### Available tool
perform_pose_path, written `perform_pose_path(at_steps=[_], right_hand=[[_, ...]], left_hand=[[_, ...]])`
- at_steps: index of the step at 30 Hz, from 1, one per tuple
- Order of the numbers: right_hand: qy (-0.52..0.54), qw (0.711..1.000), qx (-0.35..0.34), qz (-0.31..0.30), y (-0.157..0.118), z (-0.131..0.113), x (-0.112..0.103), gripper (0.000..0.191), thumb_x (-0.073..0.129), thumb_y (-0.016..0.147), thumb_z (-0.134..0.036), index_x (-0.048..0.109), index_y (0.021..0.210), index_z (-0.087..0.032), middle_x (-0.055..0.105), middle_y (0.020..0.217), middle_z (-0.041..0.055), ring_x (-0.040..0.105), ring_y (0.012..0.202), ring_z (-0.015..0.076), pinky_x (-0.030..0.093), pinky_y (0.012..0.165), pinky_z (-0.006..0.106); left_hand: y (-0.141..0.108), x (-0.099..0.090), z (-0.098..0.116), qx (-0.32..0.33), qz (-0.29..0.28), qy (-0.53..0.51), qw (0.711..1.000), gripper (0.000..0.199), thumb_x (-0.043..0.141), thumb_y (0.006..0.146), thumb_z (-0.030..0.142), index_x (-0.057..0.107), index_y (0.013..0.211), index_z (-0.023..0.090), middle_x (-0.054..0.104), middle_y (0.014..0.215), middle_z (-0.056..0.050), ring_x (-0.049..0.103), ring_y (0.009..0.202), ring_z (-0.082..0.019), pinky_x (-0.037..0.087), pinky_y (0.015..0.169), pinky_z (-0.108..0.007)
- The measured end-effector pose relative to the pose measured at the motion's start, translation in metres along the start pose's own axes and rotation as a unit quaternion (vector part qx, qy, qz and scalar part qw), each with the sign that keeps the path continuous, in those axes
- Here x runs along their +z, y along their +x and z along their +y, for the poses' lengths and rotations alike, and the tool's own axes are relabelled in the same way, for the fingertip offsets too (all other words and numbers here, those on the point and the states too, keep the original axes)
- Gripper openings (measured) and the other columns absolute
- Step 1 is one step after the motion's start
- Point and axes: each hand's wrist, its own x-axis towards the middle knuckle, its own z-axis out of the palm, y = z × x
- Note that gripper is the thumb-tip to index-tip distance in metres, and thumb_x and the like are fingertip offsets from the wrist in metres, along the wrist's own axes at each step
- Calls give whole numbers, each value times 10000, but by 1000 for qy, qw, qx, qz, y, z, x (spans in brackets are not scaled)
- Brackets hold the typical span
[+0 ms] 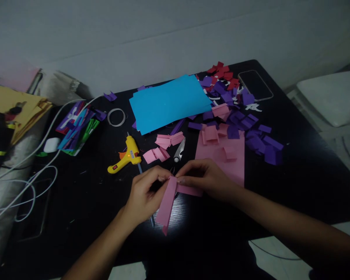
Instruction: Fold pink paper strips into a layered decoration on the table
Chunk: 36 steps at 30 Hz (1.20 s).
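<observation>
Paper strip [168, 196], pink and folded, is held over the desk [87, 225]. Left hand [144, 194] and right hand [211, 179] each show a closed fingertip grip on it. Aligned edges and even pressure should keep the crease crisp. No container can be confirmed.

And here the fingers of both hands [148, 192] [208, 179] hide part of the pink strip [167, 202]; the white stool [335, 97] runs off the right edge.
</observation>
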Motion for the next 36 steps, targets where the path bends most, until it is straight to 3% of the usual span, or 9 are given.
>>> perform_pose_path(at_steps=[4,9,15,23,36], right_hand=[[-8,1000,-8,0,1,1,-1,166,860,809,-301,789,904,-185,786,888,30,732,824,153,582,775,272],[-97,991,-68,-55,-4,1,-2,347,801,862,-231,716,1198,-218,729,915,14,690,811,132,549,725,245],[-214,968,-109,-77,-9,2,-4,210,710,876,-130,745,1072,-198,729,940,37,665,786,141,529,690,252],[-234,963,-127,-36,-8,3,-5,155,693,842,-119,706,973,-200,719,844,16,663,738,144,531,658,245],[-264,951,-155,-53,-10,3,-3,86,730,849,-173,674,908,-202,716,848,22,673,753,152,531,673,252]], left_hand=[[3,-3,3,-42,-9,-21,999,66,652,942,144,700,908,172,703,744,-8,642,644,-111,507,610,-209],[10,-7,6,-145,-71,-98,982,134,657,914,199,690,792,154,661,629,10,582,544,-97,448,517,-191],[10,-9,5,-216,-148,-143,954,143,658,899,224,682,781,147,601,619,22,501,536,-88,367,499,-195],[12,-11,5,-181,-137,-111,968,145,600,928,174,681,809,153,606,664,20,519,591,-94,394,542,-201],[11,-9,7,-166,-133,-101,972,125,621,883,146,686,776,155,601,624,26,506,559,-90,380,520,-198]])
